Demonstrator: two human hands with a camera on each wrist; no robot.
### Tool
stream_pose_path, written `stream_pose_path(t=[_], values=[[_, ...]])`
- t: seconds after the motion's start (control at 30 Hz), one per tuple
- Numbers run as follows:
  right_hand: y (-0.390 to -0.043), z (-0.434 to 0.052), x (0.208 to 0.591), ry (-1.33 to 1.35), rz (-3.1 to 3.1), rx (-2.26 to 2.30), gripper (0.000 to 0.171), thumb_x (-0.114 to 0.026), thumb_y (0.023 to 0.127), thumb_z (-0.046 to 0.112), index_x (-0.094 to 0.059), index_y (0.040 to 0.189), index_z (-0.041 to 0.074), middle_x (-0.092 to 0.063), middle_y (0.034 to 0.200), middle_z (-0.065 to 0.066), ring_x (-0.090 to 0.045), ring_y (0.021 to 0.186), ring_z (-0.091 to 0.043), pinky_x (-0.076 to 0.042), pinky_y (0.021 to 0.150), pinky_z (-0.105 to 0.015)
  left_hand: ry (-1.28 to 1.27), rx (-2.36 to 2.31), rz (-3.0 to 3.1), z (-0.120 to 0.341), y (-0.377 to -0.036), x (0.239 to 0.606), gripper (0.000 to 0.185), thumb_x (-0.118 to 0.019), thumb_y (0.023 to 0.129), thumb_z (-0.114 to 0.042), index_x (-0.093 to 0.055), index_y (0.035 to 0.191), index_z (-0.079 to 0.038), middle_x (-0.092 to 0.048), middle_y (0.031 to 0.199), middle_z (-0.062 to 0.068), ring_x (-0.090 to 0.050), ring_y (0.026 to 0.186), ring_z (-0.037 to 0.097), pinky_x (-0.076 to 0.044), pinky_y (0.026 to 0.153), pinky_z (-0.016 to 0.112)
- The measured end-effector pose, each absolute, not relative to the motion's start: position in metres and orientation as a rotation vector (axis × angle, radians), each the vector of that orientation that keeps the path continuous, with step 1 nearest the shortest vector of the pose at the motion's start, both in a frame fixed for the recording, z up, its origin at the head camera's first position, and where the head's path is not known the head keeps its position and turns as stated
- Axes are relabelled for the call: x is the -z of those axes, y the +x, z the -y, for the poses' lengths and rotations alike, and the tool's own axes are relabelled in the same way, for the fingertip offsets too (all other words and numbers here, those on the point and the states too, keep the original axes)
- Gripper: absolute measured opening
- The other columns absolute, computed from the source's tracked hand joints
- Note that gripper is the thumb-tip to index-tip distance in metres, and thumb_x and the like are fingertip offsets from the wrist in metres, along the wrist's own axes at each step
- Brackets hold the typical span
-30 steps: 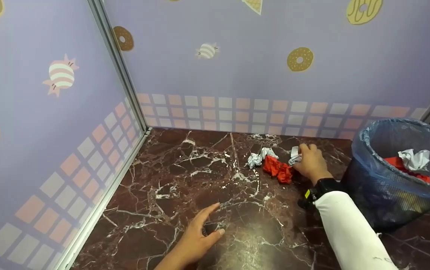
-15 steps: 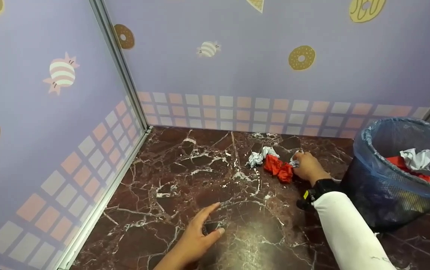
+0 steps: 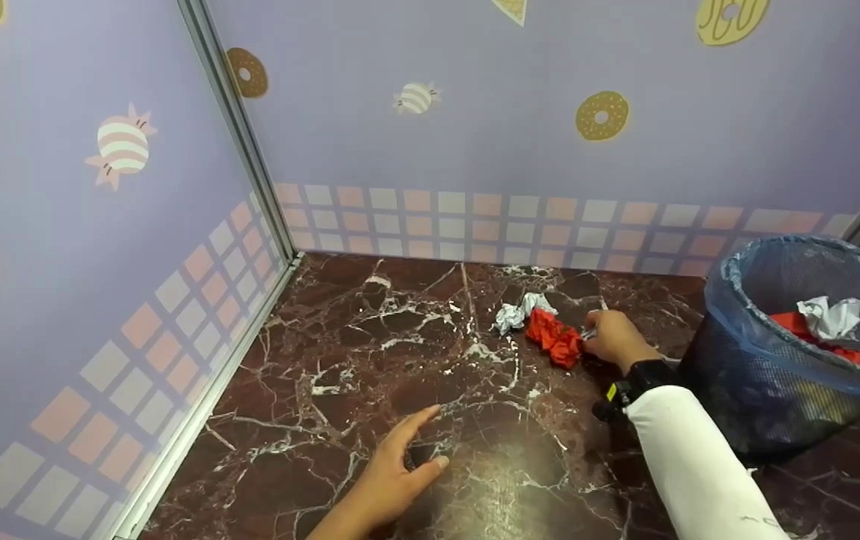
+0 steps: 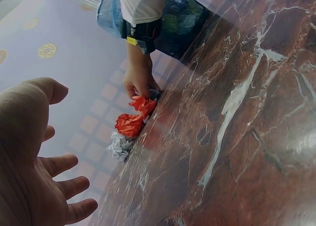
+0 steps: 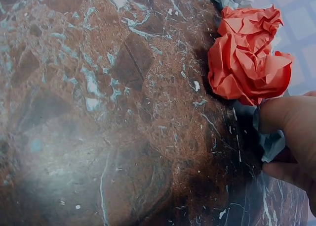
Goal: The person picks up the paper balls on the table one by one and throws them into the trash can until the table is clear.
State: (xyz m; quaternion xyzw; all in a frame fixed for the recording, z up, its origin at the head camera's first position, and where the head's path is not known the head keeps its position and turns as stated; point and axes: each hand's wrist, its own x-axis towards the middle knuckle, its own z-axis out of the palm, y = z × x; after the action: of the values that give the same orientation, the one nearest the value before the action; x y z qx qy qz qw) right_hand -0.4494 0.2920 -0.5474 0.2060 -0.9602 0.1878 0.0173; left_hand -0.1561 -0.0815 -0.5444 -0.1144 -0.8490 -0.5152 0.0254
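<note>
My right hand [image 3: 617,337] grips a crumpled white paper ball [image 5: 272,146] down at the marble surface. Most of that ball is hidden by my fingers in the head view. Right beside it, crumpled red paper [image 3: 553,339] lies against my fingertips or very near them. Crumpled white paper [image 3: 523,313] lies just left of the red. Lower in the head view, my left hand [image 3: 396,472] hovers or rests with its fingers spread and nothing in them. The left wrist view shows its fingers [image 4: 74,186] extended and apart.
A mesh bin [image 3: 744,405] with a blue bag liner [image 3: 729,300] stands at the right, close to my right forearm. Red paper and white paper [image 3: 831,319] lie inside it. Purple patterned walls [image 3: 430,150] bound the dark red marble surface [image 3: 370,375] at the back and left.
My right hand has lowered slightly and closed further round the white paper ball, covering most of it. The red paper has shifted a little. My left hand has not moved.
</note>
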Motion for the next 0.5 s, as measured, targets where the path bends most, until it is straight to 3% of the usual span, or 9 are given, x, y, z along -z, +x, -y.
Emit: stream_pose_path(t=[0.23,0.5], values=[[-0.447,-0.302,0.541,0.623,2.993,-0.587,0.019,-0.072,0.068,0.008,-0.066,0.085,0.001,-0.066,0.079,-0.013,-0.062,0.075,-0.031,-0.051,0.069,-0.046,-0.389,1.597,2.609,0.077,-0.159,0.544,0.067,-0.069,0.087,-0.04,-0.038,0.146,-0.039,-0.041,0.149,-0.006,-0.037,0.138,0.026,-0.028,0.109,0.063],[-0.448,-0.294,0.499,0.664,2.959,-0.605,0.011,-0.069,0.066,0.005,-0.064,0.075,0.005,-0.062,0.072,-0.007,-0.057,0.068,-0.026,-0.048,0.062,-0.04,-0.383,1.555,2.631,0.077,-0.158,0.537,0.069,-0.07,0.086,-0.04,-0.037,0.146,-0.041,-0.04,0.15,-0.006,-0.037,0.138,0.025,-0.028,0.11,0.062]])
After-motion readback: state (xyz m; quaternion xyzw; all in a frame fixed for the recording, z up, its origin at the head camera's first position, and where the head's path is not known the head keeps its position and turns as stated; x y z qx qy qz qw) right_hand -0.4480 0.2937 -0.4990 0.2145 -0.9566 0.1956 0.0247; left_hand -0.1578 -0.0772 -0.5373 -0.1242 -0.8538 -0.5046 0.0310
